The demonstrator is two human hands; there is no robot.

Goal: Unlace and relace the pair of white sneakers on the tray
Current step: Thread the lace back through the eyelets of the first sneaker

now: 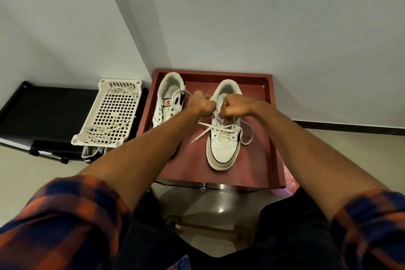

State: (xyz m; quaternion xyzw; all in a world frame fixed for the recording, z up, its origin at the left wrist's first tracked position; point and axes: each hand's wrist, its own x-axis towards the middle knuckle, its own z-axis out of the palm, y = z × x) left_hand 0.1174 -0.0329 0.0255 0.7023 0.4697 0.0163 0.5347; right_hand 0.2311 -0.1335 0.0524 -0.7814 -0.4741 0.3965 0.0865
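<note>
Head view showed left hand (200,103) and right hand (233,108), each grip pinching the soft, limp lace (221,127) of the right sneaker (222,149) on the tray (271,138), probably best held near its tips.

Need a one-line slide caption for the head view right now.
Both hands, left hand and right hand, work the lace on the right sneaker in the red tray.

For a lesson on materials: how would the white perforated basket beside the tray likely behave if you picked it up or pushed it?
The white perforated basket is mostly holes, so probably light for its size. Its straight rim suggests stiff plastic that keeps its shape. One end overhangs the black shelf, so a push might tip it, and the loose laces inside could shift.
</note>
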